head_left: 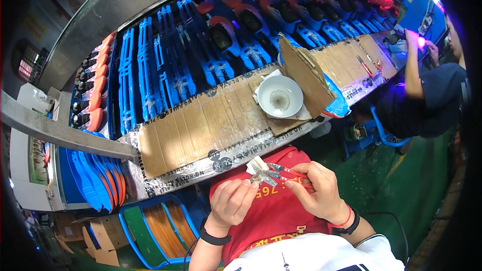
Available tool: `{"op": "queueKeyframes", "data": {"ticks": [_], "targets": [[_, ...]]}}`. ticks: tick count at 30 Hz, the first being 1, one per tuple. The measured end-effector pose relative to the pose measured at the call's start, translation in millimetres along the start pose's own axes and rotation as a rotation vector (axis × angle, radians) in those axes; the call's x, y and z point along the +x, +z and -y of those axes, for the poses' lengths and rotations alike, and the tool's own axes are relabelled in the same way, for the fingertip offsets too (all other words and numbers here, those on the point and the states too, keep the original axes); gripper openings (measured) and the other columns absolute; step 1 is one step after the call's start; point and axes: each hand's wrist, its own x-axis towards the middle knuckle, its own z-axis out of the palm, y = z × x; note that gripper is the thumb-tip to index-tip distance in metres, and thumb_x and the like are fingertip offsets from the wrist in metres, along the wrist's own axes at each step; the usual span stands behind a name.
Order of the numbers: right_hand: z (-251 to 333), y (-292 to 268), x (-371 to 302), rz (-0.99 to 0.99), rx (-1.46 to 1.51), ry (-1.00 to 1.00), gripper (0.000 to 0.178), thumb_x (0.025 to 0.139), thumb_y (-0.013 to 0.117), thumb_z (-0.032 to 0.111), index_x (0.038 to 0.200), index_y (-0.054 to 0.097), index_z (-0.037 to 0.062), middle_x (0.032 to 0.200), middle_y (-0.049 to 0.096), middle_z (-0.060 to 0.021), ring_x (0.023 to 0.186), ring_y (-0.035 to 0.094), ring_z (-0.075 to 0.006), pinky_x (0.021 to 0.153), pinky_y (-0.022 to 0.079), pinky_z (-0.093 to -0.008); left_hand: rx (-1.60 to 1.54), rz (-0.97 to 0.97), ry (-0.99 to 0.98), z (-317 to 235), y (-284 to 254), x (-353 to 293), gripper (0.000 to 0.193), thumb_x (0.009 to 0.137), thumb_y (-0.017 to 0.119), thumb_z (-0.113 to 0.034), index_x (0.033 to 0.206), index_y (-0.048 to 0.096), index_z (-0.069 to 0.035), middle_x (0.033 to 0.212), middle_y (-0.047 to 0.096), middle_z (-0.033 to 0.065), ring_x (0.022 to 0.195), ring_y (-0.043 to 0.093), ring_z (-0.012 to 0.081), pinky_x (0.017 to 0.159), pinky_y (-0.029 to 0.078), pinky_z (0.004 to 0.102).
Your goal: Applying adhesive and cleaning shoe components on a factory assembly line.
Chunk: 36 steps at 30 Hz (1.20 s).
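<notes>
Red-handled pliers [287, 171] are gripped in my right hand [320, 190], fingers closed round the handles. Their grey metal jaws point left, toward my left hand [232, 200]. That hand is closed in a pinch on a small whitish, crumpled piece [255, 165], which sticks up past the fingertips and meets the jaws. What the piece is made of is too small to tell. Both hands are above the red apron [281, 206] on my lap, in front of the bench edge.
On the cardboard-covered bench [196, 125] ahead stands a white bowl [279, 97] with some residue inside. An upright cardboard flap [306, 73] is beside it. Behind run rows of blue parts [145, 70]. Another person [427, 90] works at the right, near red-handled tools [365, 66]. Blue blades [95, 175] lie at left.
</notes>
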Motion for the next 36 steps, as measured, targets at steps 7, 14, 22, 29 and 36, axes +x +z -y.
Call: {"op": "queueKeyframes", "data": {"ticks": [7, 14, 22, 29, 36], "targets": [[-3, 4, 1, 0.018, 0.052, 0.032, 0.023, 0.078, 0.077, 0.007, 0.092, 0.063, -0.0042, 0.077, 0.065, -0.0127, 0.061, 0.062, -0.0225, 0.051, 0.049, -0.0293, 0.012, -0.019, 0.009, -1, 1, -1, 0.026, 0.081, 0.070, -0.005, 0.107, 0.069, -0.005, 0.108, 0.060, 0.0069, 0.092, 0.061, 0.0222, 0.071, 0.054, 0.0335], [-6, 10, 1, 0.002, 0.101, 0.071, 0.022, 0.080, 0.076, 0.007, 0.093, 0.063, -0.0042, 0.077, 0.065, -0.0135, 0.061, 0.063, -0.0235, 0.052, 0.049, -0.0304, 0.018, -0.023, 0.028, -1, -1, 3, 0.027, 0.078, 0.072, -0.004, 0.105, 0.069, -0.005, 0.106, 0.060, 0.0059, 0.091, 0.061, 0.0215, 0.070, 0.054, 0.0325], [-9, 13, 3, -0.040, 0.119, 0.100, 0.022, 0.081, 0.076, 0.008, 0.094, 0.063, -0.0038, 0.076, 0.065, -0.0130, 0.062, 0.064, -0.0231, 0.055, 0.049, -0.0310, -0.027, -0.005, 0.028, -3, 0, 5, 0.028, 0.073, 0.075, -0.003, 0.101, 0.069, -0.005, 0.104, 0.060, 0.0064, 0.086, 0.062, 0.0234, 0.068, 0.054, 0.0346], [-6, 3, -1, 0.030, 0.108, 0.056, 0.023, 0.080, 0.077, 0.008, 0.094, 0.063, -0.0039, 0.077, 0.066, -0.0125, 0.062, 0.064, -0.0215, 0.054, 0.050, -0.0292, -0.023, -0.001, 0.022, -1, -1, 5, 0.029, 0.074, 0.075, -0.003, 0.102, 0.069, -0.005, 0.104, 0.060, 0.0063, 0.086, 0.062, 0.0233, 0.067, 0.054, 0.0344], [-9, 11, 2, -0.030, 0.087, -0.004, 0.024, 0.078, 0.078, 0.007, 0.093, 0.063, -0.0035, 0.076, 0.065, -0.0120, 0.061, 0.062, -0.0219, 0.053, 0.048, -0.0299, -0.035, -0.024, 0.038, -2, -1, 5, 0.029, 0.074, 0.075, -0.003, 0.102, 0.069, -0.005, 0.105, 0.060, 0.0063, 0.086, 0.062, 0.0233, 0.068, 0.054, 0.0343]]}}
